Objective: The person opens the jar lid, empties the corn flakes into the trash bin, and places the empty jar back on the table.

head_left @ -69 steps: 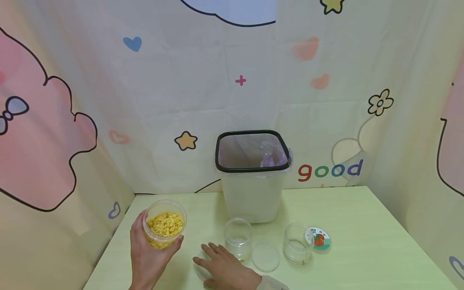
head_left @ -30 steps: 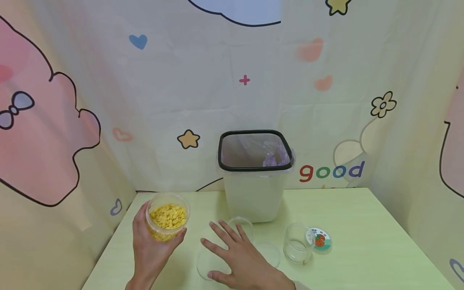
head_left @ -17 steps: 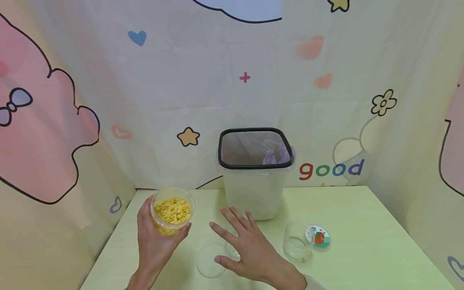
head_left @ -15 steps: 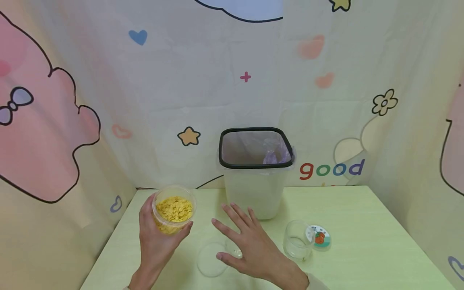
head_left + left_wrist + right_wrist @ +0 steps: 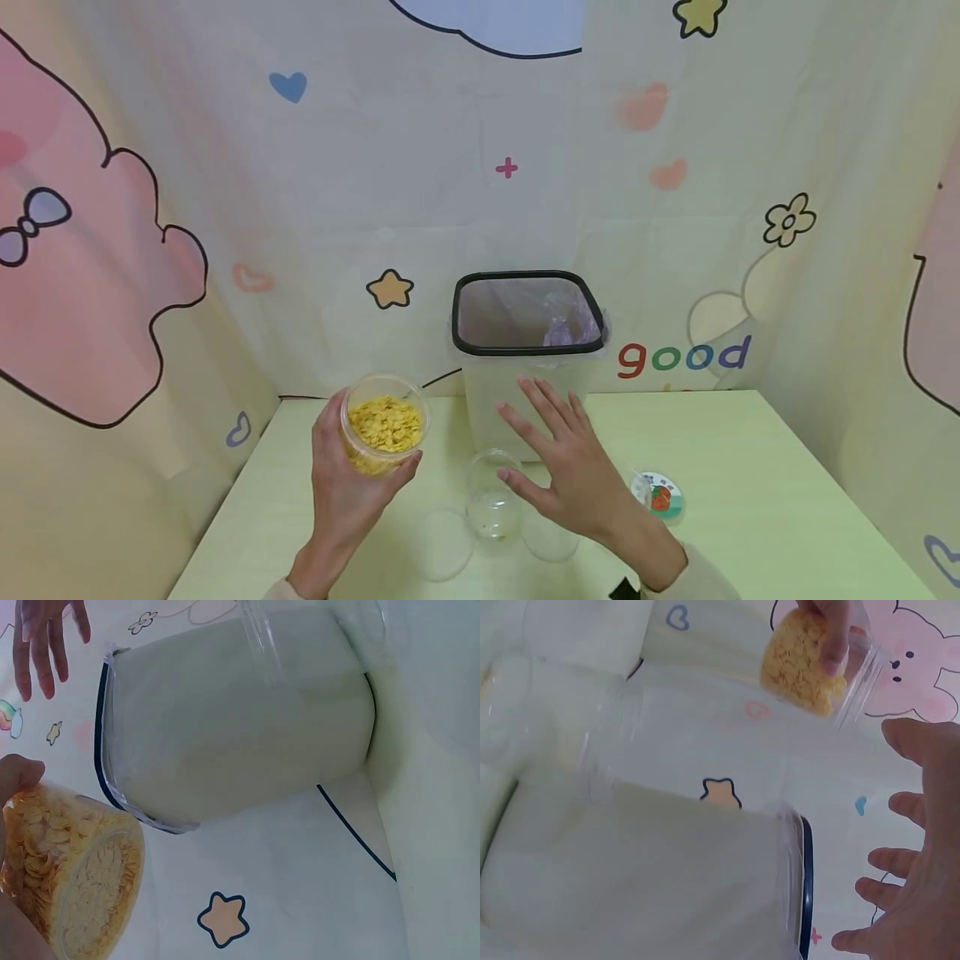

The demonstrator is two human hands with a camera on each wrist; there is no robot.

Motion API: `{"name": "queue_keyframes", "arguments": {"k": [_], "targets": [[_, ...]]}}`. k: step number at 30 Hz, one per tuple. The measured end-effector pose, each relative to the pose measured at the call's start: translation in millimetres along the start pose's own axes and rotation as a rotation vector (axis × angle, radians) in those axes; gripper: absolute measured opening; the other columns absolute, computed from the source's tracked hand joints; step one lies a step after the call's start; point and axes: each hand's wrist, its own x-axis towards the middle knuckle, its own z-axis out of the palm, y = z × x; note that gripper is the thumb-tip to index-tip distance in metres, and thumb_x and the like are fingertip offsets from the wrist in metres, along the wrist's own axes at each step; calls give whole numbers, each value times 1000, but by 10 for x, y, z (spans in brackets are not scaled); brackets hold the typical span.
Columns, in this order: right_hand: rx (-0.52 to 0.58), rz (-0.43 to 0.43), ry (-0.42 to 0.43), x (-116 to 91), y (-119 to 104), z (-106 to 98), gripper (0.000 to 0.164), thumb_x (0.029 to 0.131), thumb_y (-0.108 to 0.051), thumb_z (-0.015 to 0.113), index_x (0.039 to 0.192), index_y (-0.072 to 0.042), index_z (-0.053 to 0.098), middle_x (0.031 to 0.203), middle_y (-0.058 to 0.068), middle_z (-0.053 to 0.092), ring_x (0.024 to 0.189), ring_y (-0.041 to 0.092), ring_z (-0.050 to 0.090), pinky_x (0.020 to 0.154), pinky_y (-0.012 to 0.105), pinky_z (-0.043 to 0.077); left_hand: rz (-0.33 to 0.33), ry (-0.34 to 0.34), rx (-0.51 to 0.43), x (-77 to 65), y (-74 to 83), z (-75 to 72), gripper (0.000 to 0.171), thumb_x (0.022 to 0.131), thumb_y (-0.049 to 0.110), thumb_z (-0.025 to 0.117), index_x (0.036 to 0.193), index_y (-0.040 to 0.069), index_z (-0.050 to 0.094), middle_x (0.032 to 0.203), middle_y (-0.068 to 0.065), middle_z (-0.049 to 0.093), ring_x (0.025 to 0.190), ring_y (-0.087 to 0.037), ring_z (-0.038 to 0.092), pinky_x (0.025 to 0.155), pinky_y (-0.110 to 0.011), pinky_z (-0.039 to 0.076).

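Observation:
My left hand [image 5: 348,500] grips a clear plastic jar [image 5: 386,427] of yellow corn flakes, thumb on one side and fingers on the other. The jar is lidless and held above the table, its mouth tilted toward the head camera; the left wrist view shows flakes through its base [image 5: 101,892]. My right hand [image 5: 573,479] hovers with fingers spread in front of the bin, holding nothing; the right wrist view shows the same spread fingers [image 5: 892,862]. Below and left of it stands a clear jar [image 5: 493,508], between two clear round lids [image 5: 442,546] [image 5: 551,537].
A pale bin [image 5: 491,408] with a black rim and plastic liner stands at the back of the table [image 5: 735,533]. On the right, a lid with a red fruit picture [image 5: 662,497] lies beside another clear jar [image 5: 641,486], mostly hidden by my right hand. A patterned curtain surrounds the table.
My right hand has lifted off the left lid and moved up and right, fingers spreading. My left hand has brought the jar of flakes rightward and slightly up.

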Motion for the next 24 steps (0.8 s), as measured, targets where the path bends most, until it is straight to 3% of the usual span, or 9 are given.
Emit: {"name": "queue_keyframes", "arguments": {"k": [17, 24], "targets": [[-61, 94, 35, 255, 384, -344, 69, 86, -39, 69, 148, -23, 44, 161, 11, 30, 148, 37, 27, 114, 70, 21, 13, -62, -19, 192, 185, 229, 117, 53, 27, 96, 150, 13, 31, 142, -13, 44, 125, -28, 47, 97, -55, 51], [-68, 131, 29, 333, 495, -425, 65, 90, -38, 64, 150, -24, 42, 160, 12, 31, 150, 38, 23, 114, 68, 23, 57, -78, 19, 288, 229, 284, 115, 57, 28, 94, 151, 12, 30, 142, -14, 44, 126, -30, 47, 96, -56, 52]]}}
